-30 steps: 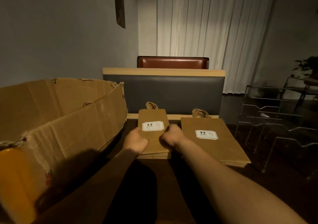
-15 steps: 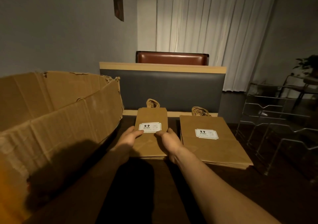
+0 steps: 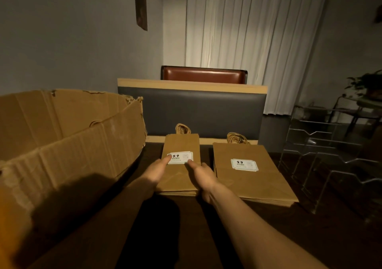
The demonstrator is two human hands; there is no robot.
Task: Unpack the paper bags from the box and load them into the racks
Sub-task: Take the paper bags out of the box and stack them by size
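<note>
Both hands flat on the narrow stack of brown paper bags, squaring it up on the dark bench.

The left hand [image 3: 156, 170] and right hand [image 3: 200, 172] lie with fingers stretched forward, tips pressing by the white label [image 3: 180, 157], gripping nothing. This narrow stack of flat brown paper bags [image 3: 182, 163] sits between the torn brown cardboard box [image 3: 68, 142] and a wider stack of brown paper bags [image 3: 248, 171]; the clear wire-edged racks [image 3: 330, 155] stand off to the right, apparently unloaded. Best move, I'd say: slide thumbs under the near edge, clamp the whole bundle evenly, keep the twisted handles trailing, then carry it across upright so no sheet fans out before reaching a slot.
</note>
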